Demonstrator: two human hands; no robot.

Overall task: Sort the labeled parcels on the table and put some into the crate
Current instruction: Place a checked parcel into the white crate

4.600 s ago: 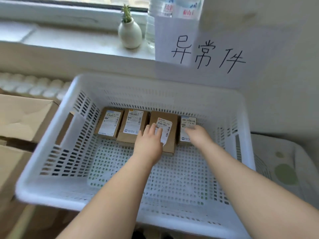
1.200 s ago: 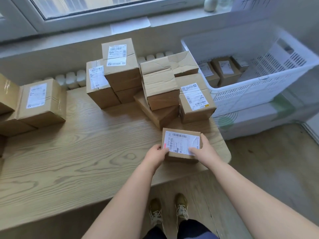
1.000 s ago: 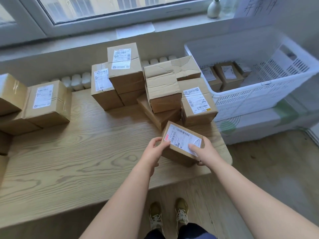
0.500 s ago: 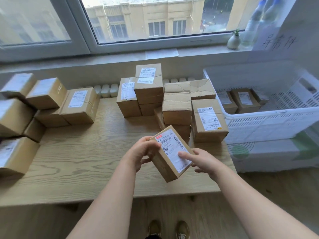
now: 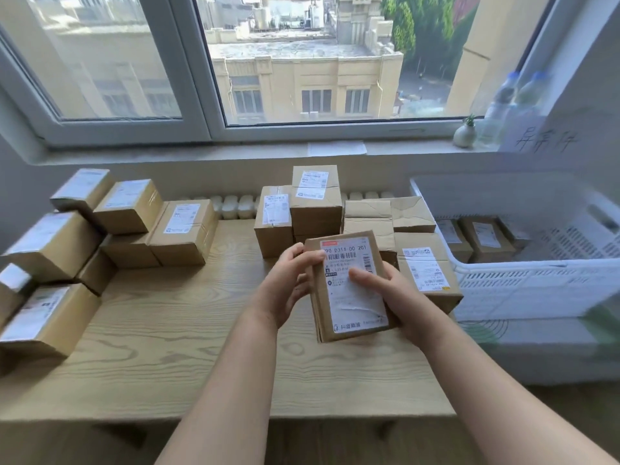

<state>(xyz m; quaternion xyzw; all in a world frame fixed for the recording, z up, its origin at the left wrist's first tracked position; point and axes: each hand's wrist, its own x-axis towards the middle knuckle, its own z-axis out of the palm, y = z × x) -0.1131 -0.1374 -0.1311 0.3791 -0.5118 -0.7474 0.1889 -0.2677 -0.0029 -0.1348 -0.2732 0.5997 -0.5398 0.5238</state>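
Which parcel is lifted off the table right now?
The parcel with the red-topped label, held up between the left hand and right hand; the others sit on the table or in the crate.

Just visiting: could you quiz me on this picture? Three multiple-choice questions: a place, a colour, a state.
1. Where is the crate? A right of the table; B left of it; C under it.
2. Crate colour? A blue; B white; C black.
3. The parcel facing us is: A in the crate; B flat on the table; C held by both hands.
Answers: A, it stands past the table's right end; B, its walls are white; C, left hand and right hand grip it.
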